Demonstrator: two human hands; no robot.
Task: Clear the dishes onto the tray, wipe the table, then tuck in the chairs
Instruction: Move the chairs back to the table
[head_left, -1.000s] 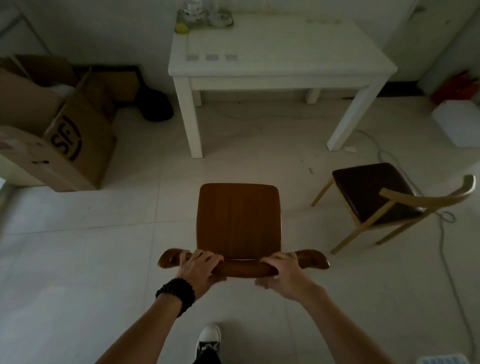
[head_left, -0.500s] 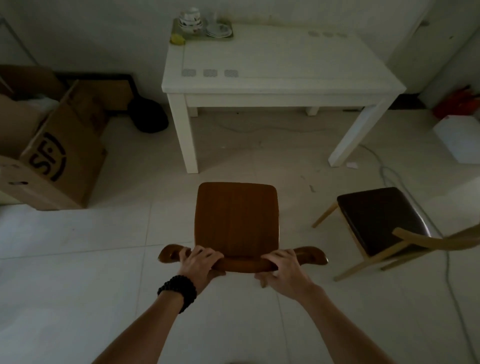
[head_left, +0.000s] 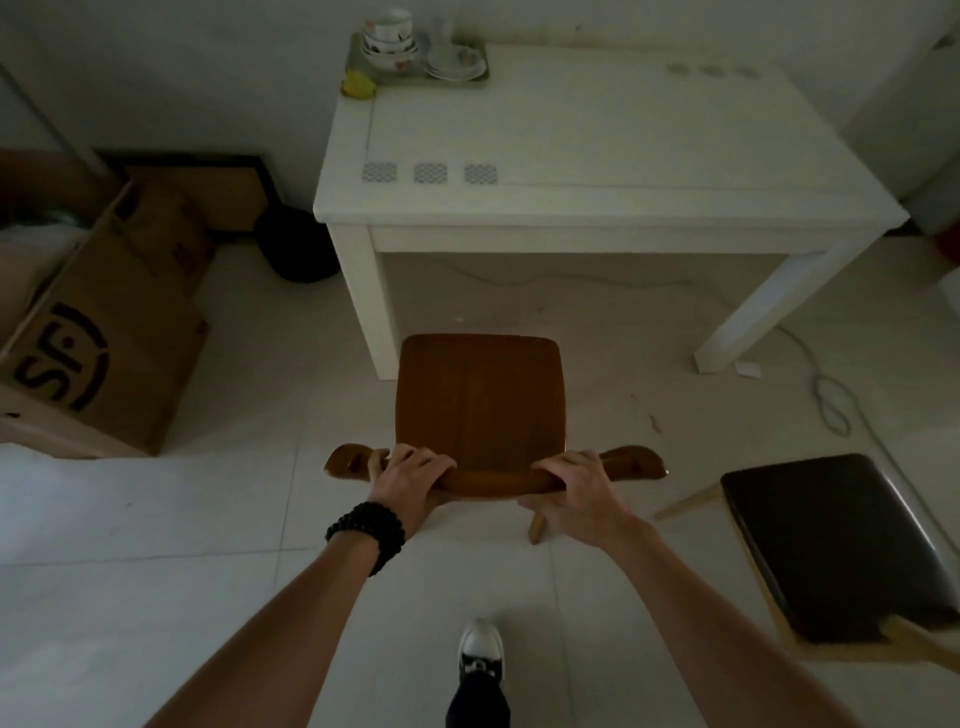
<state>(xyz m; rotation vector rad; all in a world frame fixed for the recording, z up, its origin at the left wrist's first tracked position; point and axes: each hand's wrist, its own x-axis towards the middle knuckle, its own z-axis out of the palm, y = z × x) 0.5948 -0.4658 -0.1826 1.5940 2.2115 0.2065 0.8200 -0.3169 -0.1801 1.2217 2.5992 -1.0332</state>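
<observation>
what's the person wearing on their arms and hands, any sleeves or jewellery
Both forearms are bare, with no sleeves in view and no gloves. The left hand has a chunky bracelet of black beads around its wrist. The right hand and its wrist show nothing worn; no rings are visible on either.

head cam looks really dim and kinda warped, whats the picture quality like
Head view: dim and underexposed, with no glare; the white table is the brightest area. Head view: wide-angle distortion bows the table's edges and splays its legs. Head view: the wooden chair and both hands are fairly sharp; the dishes look soft.
</observation>
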